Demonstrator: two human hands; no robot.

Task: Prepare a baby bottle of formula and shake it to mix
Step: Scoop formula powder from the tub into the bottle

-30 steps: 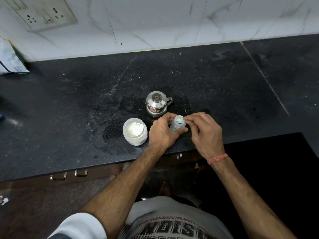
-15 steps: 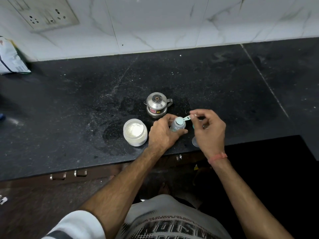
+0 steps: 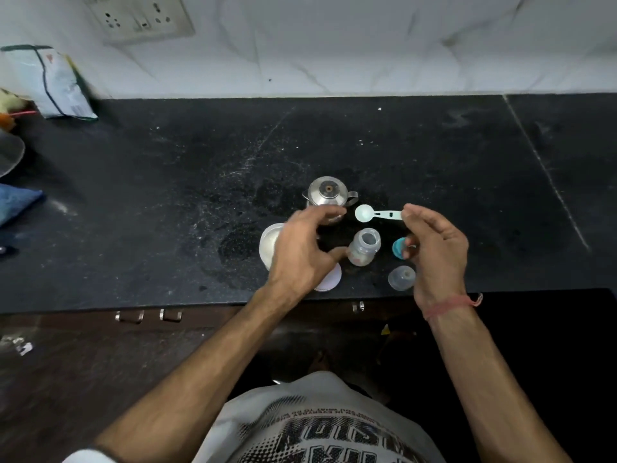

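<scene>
Standing btwn hands (image 3: 302, 248): open bottle (image 3: 364, 250)

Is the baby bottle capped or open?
Open: the bottle shows a bare mouth, and its clear cap sits apart on the counter.

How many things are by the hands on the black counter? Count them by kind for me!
Baby bottle: 1
Scoop: 1
Powder jar: 1
Steel pot: 1
Lids and caps: 3: white lid, teal cap, clear cap
Total: 7
</scene>
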